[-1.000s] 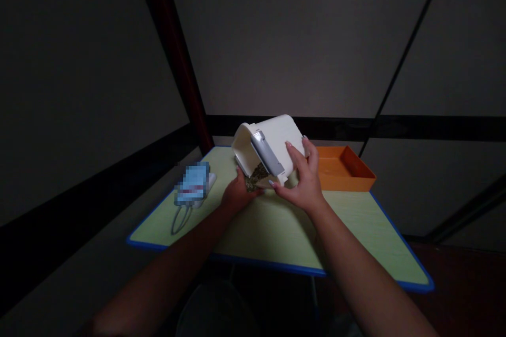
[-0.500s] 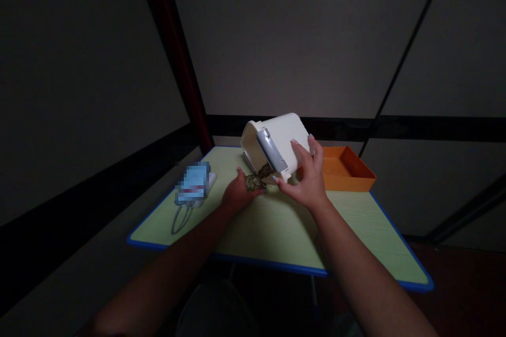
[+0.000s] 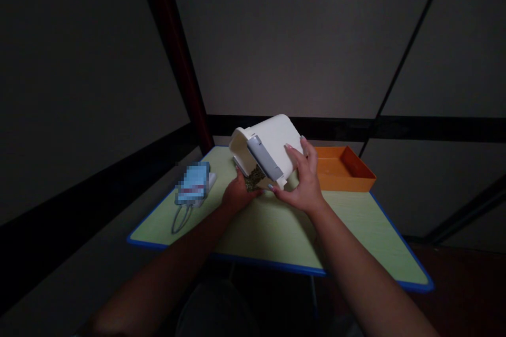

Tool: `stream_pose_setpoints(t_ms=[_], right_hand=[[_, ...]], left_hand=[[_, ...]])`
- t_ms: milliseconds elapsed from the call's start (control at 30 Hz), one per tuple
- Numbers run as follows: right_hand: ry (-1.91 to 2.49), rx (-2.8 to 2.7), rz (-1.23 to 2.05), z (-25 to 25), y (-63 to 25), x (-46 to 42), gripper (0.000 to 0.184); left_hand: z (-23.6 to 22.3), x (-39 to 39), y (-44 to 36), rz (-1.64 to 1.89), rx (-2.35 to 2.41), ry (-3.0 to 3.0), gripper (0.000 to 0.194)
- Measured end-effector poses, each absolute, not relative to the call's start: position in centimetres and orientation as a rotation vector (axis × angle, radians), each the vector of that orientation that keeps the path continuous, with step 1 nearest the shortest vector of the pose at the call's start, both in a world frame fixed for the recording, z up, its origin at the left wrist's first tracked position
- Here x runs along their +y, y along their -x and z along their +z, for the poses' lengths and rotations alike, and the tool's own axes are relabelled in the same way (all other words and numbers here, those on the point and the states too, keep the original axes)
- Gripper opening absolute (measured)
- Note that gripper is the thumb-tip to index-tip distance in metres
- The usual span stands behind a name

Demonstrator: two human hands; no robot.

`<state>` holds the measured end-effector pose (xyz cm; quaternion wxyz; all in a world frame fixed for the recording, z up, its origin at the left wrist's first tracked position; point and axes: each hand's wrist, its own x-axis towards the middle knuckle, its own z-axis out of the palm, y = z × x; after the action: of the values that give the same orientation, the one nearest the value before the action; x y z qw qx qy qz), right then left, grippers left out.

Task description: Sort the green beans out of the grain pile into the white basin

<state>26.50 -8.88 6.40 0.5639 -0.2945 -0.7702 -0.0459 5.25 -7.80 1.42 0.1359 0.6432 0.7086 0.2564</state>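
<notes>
Evidently the loose bits are the risk: my right hand (image 3: pixel 302 181) grasps the white plastic container (image 3: pixel 274 139), thumb by the rim and fingers spread along its side, its mouth tipped down toward my left hand (image 3: pixel 238 192). That one is cupped, not clenched, beneath the rim, with greenish-brown loose bits (image 3: pixel 254 178) lying at its palm and the mouth; seeds or leaves, I cannot tell.

Tilting further could send too much out at once, over my palm's edge and onto the bench (image 3: pixel 276 237). A slack right thumb could let the container roll, its grey latch (image 3: pixel 264 157) knocking my cupped fingers. The orange tray (image 3: pixel 348 184) sits just beyond my right hand, so stray bits could scatter toward it.
</notes>
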Motion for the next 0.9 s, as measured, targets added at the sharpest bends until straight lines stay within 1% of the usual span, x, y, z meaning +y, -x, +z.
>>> stream_pose_setpoints(t_ms=[300, 567, 733, 900], right_hand=[[0.722, -1.775, -0.16, 6.4, -26.5, -8.6, 0.092], [0.788, -1.738, -0.233, 6.5, -26.8, -8.4, 0.092], [0.761, -1.745, -0.225, 6.6, -26.9, -8.5, 0.09], [0.72, -1.777, -0.168, 6.6, -26.9, -8.6, 0.089]], left_hand=[[0.4, -7.2, -4.8, 0.753, 2.062, -1.872, 0.123], [0.3, -7.1, -4.8, 0.788, 2.075, -1.872, 0.118], [0.3, -7.1, -4.8, 0.807, 2.071, -1.877, 0.116], [0.3, -7.1, -4.8, 0.794, 2.063, -1.875, 0.118]])
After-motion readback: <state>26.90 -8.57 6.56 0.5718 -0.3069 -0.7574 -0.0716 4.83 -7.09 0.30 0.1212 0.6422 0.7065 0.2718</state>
